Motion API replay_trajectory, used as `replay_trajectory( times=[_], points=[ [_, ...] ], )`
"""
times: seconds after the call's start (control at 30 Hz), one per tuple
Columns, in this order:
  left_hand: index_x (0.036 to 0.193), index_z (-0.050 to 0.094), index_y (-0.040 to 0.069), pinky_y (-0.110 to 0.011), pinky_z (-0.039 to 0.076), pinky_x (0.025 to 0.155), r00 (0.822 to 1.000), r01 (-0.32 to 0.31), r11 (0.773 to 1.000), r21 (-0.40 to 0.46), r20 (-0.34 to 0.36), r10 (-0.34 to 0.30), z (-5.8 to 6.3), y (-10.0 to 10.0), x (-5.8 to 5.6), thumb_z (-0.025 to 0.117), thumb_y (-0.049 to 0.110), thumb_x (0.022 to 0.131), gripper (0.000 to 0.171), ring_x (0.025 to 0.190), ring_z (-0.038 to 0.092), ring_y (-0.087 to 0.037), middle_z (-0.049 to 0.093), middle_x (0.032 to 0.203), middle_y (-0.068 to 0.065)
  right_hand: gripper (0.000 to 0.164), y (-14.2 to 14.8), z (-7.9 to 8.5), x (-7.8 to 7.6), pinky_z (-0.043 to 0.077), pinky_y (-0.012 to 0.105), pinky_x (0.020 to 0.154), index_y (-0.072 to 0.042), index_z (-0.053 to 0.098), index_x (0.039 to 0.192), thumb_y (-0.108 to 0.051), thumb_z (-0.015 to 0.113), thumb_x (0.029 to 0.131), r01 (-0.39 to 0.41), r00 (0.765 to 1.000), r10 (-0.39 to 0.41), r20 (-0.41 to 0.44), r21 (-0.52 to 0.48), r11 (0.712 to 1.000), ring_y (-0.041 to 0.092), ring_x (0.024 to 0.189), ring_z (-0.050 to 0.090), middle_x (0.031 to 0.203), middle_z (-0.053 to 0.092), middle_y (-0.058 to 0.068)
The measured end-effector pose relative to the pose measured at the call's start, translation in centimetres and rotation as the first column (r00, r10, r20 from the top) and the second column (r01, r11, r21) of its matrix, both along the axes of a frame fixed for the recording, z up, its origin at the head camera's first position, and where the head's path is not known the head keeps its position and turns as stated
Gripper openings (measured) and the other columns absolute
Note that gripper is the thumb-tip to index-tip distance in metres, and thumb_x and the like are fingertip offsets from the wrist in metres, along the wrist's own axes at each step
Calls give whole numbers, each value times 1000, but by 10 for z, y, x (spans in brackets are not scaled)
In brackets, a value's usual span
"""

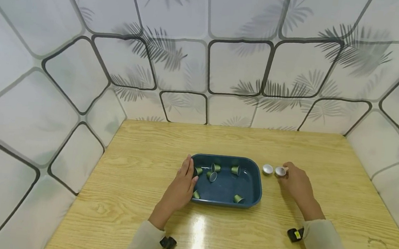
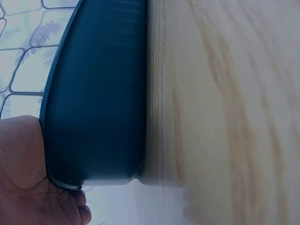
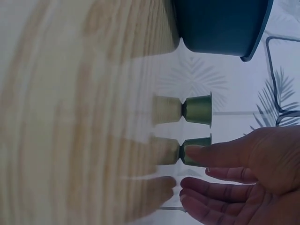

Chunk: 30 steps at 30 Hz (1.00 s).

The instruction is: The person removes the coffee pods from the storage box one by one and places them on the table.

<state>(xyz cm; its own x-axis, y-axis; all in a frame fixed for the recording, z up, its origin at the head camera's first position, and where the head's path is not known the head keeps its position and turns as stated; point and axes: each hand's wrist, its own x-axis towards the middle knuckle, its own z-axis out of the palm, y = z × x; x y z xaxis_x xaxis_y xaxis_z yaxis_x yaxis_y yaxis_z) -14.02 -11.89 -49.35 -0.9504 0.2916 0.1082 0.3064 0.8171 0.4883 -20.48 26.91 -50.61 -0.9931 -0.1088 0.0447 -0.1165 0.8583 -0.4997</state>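
A dark blue rectangular tray [image 1: 224, 201] sits on the table, with several green coffee capsules [image 1: 239, 199] lying tipped inside it. My left hand [image 1: 180, 187] rests along the tray's left side, its fingers fairly straight against the rim; the left wrist view shows the palm touching that rim. To the right of the tray, two more capsules stand on the table with their silver lids up. My right hand [image 1: 296, 184] pinches the outer capsule [image 3: 199, 149] between thumb and index finger, and its base is on the table. Beside it the other capsule [image 3: 198, 110] stands untouched.
The wood-grain table [image 1: 139, 147] is glossy and reflects the capsules and a light. Patterned light walls [image 1: 239, 68] rise behind it and on both sides. A small black device [image 1: 295, 234] is strapped at the right wrist, another [image 1: 168, 243] at the left.
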Motion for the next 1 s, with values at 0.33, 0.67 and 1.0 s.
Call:
replay_trajectory(
  times=[0.33, 0.67, 1.0],
  points=[
    [159, 11, -7, -53, 19, 122, 1000, -5, 1000, 3, 2, 5, -1, 1, -1, 35, 27, 113, 62, 155, 6, -32, -2, 169, -17, 59, -2, 20, 14, 53, 58, 79, 18, 44, 136, -7, 73, 91, 40, 996, -45, 72, 60, 997, 53, 101, 62, 117, 61, 39],
    [158, 13, -9, -54, 21, 121, 1000, -1, 1000, -11, -16, 1, -2, 1, -3, 35, 26, 113, 62, 155, 9, -35, 3, 168, -23, 58, -9, 39, 35, 49, 64, 84, 20, 45, 135, -15, 70, 96, 36, 999, -37, 12, 57, 998, 59, 108, 55, 124, 54, 44],
    [159, 12, -8, -54, 20, 121, 1000, -8, 1000, 2, -5, 8, -4, -1, -3, 38, 25, 112, 62, 155, 8, -35, 0, 169, -20, 46, -38, 61, 56, 56, 56, 74, 7, 60, 133, -15, 72, 95, -52, 986, 50, -162, -9, 999, 45, 99, 67, 117, 67, 29]
  ],
)
